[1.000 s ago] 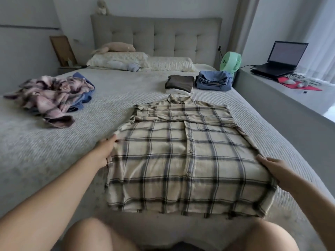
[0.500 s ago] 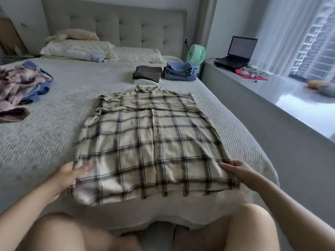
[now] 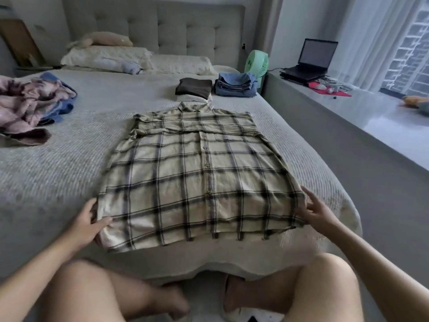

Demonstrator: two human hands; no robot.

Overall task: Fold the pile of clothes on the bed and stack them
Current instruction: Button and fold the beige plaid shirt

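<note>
A person's two hands work the lower corners of a cream plaid shirt (image 3: 197, 180) spread flat, buttons up, on a grey bed (image 3: 58, 173), its collar pointing away from them. The left hand (image 3: 89, 223) pinches the shirt's near left corner, thumb lying on top of the cloth and fingers tucked at its edge. The right hand (image 3: 318, 211) rests at the near right corner with fingers spread and reaching onto the hem; whether it actually grips the fabric cannot be told. The shirt's sleeves are folded in across the chest, well beyond both hands.

Past the collar, farther from the hands, sit two folded stacks side by side: a dark brown garment (image 3: 194, 87) on a pale one, and blue folded clothes (image 3: 235, 84) to its right. Far out beyond the left hand lies the unfolded pile (image 3: 30, 105), a pink plaid garment rumpled over something blue. Beyond the right hand, off the bed, a green fan (image 3: 256, 63) stands at the headboard end, and an open laptop (image 3: 311, 59) sits on the window ledge.
</note>
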